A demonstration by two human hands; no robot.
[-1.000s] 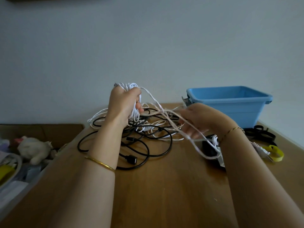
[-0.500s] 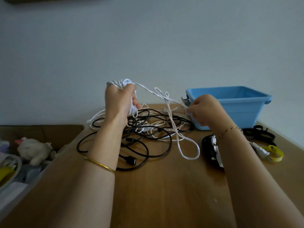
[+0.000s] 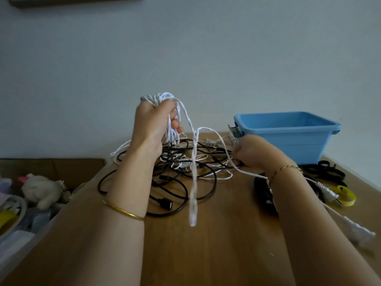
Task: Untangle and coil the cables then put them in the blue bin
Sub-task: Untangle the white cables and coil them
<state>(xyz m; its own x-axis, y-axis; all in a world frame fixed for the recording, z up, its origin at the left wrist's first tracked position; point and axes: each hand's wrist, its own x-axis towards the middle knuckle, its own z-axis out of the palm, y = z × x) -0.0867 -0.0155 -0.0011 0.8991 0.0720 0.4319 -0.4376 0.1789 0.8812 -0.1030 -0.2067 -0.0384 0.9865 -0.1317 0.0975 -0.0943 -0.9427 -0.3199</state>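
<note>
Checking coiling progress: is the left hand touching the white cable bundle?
Touching. The head view shows the left hand curled round the white cable bundle, with loops emerging above the fist.

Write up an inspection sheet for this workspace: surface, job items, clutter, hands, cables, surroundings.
Surface: wooden table, cables spread over its far half.
Job's things: blue bin at far right, upright; no cable seen inside from this angle.
Clutter: yellow strap and black straps near the bin; a dark object under the right forearm.
Hands: left hand grips a raised bundle of white cable; right hand pinches a strand of it.
Cables: black cables tangled with white on the table; one white loop hangs from the bundle.
Surroundings: plain wall; plush toy among items left of the table.
</note>
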